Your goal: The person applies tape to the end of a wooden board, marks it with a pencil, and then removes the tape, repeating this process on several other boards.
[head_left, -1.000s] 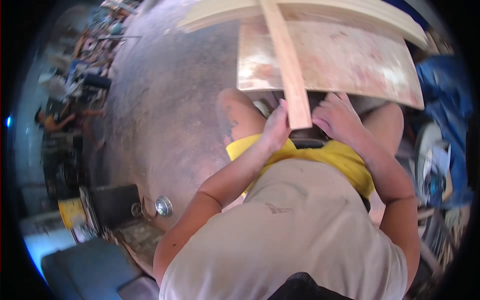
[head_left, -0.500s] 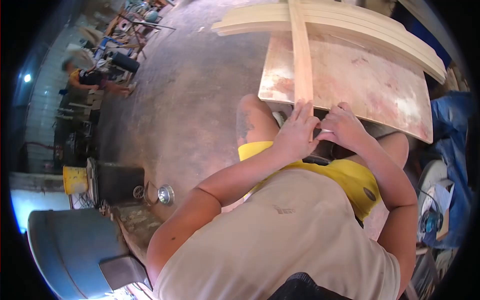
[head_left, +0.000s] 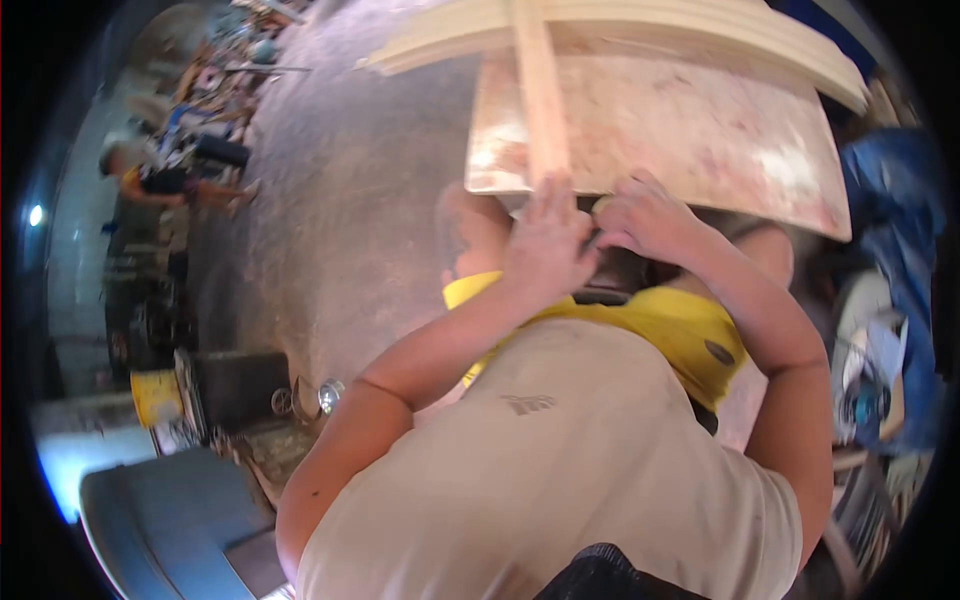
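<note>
A pale wooden strip point(head_left: 540, 100) lies lengthwise over the worn board point(head_left: 690, 130), its near end at the board's front edge. My left hand point(head_left: 548, 235) rests on that near end, with fingers pointing forward along the wood. Close beside it on the right, my right hand point(head_left: 645, 215) is curled at the board's edge; a small yellowish bit shows by its fingers, too small to make out. Across the far side of the board lies a stack of long pale strips point(head_left: 640, 30), under the single strip.
A person point(head_left: 155, 180) is at the far left near piled tools. At lower left are a blue drum point(head_left: 170, 530), a yellow bucket point(head_left: 157, 397) and a shiny round lamp point(head_left: 331, 396). Blue cloth point(head_left: 890, 200) and a power tool point(head_left: 865, 402) lie at right.
The board, strips and both hands appear shifted left and slightly up as the view turned. The fingers of my left hand now lie straighter on the strip.
</note>
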